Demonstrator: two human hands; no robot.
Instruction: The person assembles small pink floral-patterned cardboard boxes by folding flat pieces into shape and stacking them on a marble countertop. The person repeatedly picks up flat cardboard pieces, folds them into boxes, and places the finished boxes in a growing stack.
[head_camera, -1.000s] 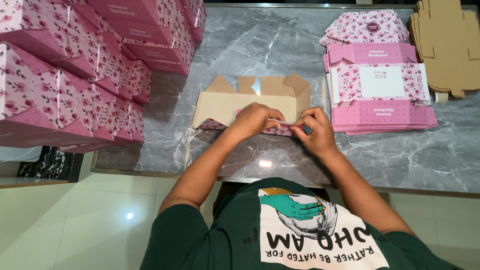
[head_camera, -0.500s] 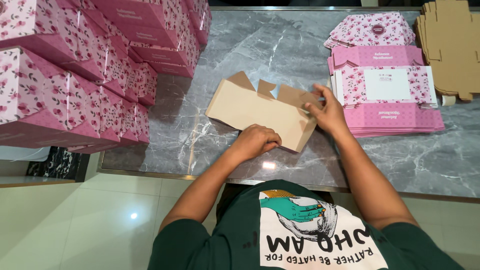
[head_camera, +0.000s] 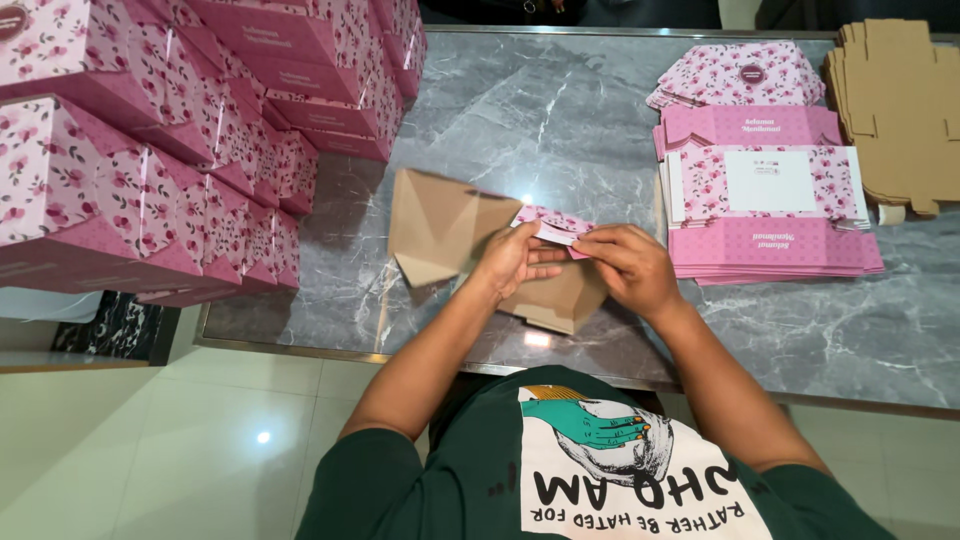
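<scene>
head: box blank (head_camera: 450, 225) between both hands

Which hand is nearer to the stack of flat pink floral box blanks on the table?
Right. The right hand is just beside the stack of flat pink box blanks, on its near-left edge. The left hand is farther away, on the half-folded box.

head | looks steeply down | near | grey marble table (head_camera: 560, 110)

Both hands, left hand (head_camera: 515, 262) and right hand (head_camera: 630, 268), grip a half-folded cardboard box (head_camera: 450, 230).
</scene>
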